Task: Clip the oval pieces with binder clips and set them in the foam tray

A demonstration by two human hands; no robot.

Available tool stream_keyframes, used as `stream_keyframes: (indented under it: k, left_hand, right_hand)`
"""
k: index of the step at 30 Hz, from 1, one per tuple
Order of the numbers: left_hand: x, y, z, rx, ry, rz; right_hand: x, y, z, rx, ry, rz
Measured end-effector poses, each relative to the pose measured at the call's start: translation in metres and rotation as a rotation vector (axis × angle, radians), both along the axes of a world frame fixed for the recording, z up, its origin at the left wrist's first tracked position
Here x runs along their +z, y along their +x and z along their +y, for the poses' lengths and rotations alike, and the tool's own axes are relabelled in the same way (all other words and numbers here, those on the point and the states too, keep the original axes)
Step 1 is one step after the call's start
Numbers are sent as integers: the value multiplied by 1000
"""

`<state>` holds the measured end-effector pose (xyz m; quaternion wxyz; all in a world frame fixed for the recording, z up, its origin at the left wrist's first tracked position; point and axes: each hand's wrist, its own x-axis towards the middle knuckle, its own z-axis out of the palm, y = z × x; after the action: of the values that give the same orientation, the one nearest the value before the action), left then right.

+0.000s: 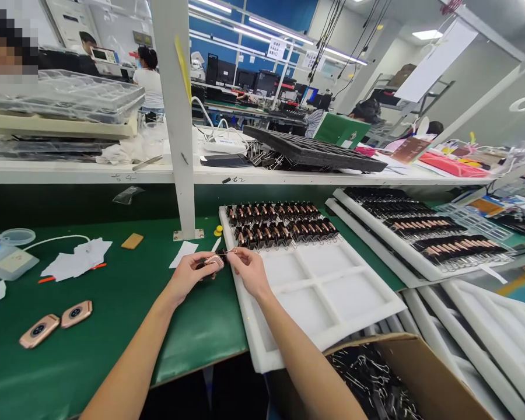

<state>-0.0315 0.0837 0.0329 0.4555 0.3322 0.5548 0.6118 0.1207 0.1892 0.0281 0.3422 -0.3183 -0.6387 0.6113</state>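
Gripping with the left hand (pixel 189 273) a rose-gold case (pixel 214 262), fingers curled around and hiding much of it. Pinching with the right hand (pixel 247 269), thumb and forefinger together, a small dark piece (pixel 222 253) at the edge of this case; too small to tell exactly. Just beside, under the right hand, a white tray (pixel 350 291), with the right forearm (pixel 297 338) crossing in front and covering part of the compartments. In its far part, rows of black clips (pixel 280 233) with rose-gold pieces between. To the left, on the green mat (pixel 114 315), two more cases (pixel 39 331) (pixel 76 314), paper scraps (pixel 76 259) and a sponge (pixel 132 241). Behind the hands, a white post (pixel 184 192), blocking part of the shelf (pixel 87 173). To the right, a second filled tray (pixel 385 236); below, a box (pixel 429 367) with many loose clips (pixel 371 379).

About materials: on the loose cases, shiny metallic surface, rounded corners, and a dark round disc in the middle. On the white tray, matt foam look, thick rim, rectangular hollows. On the mat, smooth surface with soft shine. For the box, plain brown cardboard; for the clips, black bodies and bent, bright wire.
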Motion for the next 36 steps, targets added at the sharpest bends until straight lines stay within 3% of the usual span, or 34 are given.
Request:
stream_keyframes:
  k: [7, 13, 26, 36]
  left_hand:
    - [3, -2, 0, 86, -13, 64]
    - [1, -3, 2, 71, 30, 86]
    - [-7, -7, 1, 14, 96, 78]
    - [-13, -7, 2, -37, 62, 99]
  right_hand:
    - [-7, 6, 10, 61, -169, 101]
    - [-15, 6, 15, 91, -281, 165]
    - [-16, 6, 16, 98, -326, 189]
    - [-16, 5, 13, 149, -218, 138]
